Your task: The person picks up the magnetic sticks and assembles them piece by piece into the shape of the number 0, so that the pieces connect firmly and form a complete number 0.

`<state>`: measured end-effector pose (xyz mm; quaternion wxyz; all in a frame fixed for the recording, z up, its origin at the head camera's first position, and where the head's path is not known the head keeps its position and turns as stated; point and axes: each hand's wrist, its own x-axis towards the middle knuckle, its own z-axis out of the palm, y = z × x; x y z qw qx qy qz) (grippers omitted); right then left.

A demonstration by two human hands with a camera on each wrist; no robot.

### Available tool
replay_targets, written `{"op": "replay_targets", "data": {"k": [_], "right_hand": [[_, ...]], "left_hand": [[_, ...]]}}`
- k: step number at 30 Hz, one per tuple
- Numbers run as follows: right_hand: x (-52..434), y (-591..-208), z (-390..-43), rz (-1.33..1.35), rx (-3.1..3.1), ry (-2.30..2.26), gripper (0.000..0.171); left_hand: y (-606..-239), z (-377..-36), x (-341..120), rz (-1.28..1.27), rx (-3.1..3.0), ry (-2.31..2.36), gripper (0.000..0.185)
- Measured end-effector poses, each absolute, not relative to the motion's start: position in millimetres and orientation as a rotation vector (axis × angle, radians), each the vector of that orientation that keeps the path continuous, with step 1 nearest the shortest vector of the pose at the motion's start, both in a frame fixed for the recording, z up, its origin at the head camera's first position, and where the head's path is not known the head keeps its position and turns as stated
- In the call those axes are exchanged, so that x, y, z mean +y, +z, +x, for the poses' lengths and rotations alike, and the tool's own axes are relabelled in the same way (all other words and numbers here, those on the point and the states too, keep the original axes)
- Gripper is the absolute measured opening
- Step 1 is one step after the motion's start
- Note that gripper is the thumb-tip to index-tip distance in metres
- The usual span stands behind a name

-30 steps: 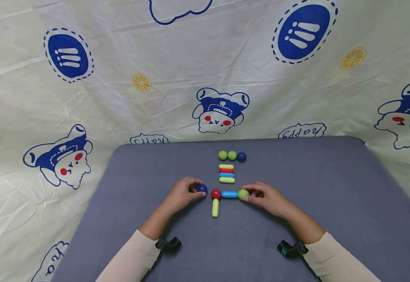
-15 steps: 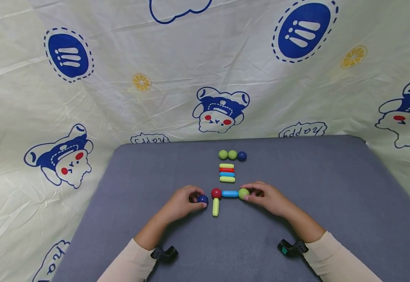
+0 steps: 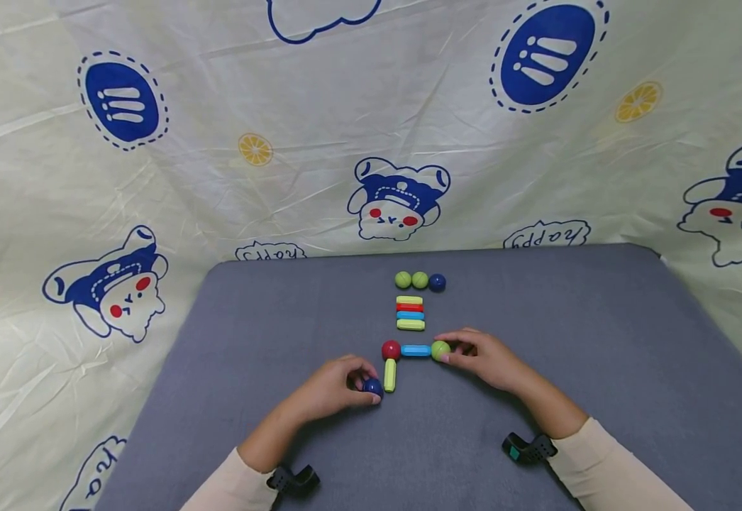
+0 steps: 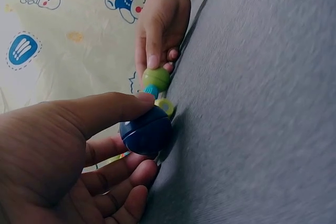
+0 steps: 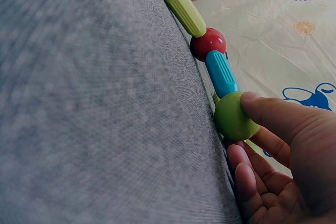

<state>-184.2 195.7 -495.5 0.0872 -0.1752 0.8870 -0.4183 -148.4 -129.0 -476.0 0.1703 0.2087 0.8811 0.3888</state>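
My left hand (image 3: 335,385) pinches a dark blue ball (image 4: 147,131) between thumb and fingers, just left of the near end of a yellow-green rod (image 3: 390,375). That rod's far end meets a red ball (image 3: 391,350). From the red ball a light blue rod (image 3: 416,350) runs right to a green ball (image 5: 235,116), which my right hand (image 3: 487,360) pinches. In the right wrist view the rods and balls form a bent chain, with the blue ball near the yellow-green rod's free end; whether they touch I cannot tell.
Beyond the chain lie several short rods side by side, with a red rod (image 3: 410,308) among them. Farther back, two green balls (image 3: 412,280) and a blue ball (image 3: 437,282) stand in a row. The grey table (image 3: 537,305) ends at a printed cloth backdrop (image 3: 320,199).
My left hand has brought the blue ball toward me and slightly right, from beside the red ball to near the yellow-green rod's near end. The right hand stays on the green ball.
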Motion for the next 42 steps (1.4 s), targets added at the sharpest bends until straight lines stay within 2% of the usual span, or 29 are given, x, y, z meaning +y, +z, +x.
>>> {"op": "replay_targets", "data": {"k": [12,20,34,42], "right_hand": [[196.0,-497.6,-184.0,-0.522,2.65,-1.242,0.034],[197.0,-498.1,-182.7,-0.508,2.619,-1.269,0.034],[195.5,-499.5,-182.8,-0.523,2.607,-1.296,0.035],[195.2,-496.3,-183.4,-0.517,2.605,-1.299,0.034]], "left_hand": [[-476.1,-136.4,-119.8,0.735,2.436,1.095,0.034],[-475.8,-139.4,-111.2,0.873,2.46,0.871,0.048],[-476.2,-144.0,-102.1,0.889,2.516,0.676,0.041],[-478.4,-143.1,-99.1,0.882,2.551,0.755,0.042]]}}
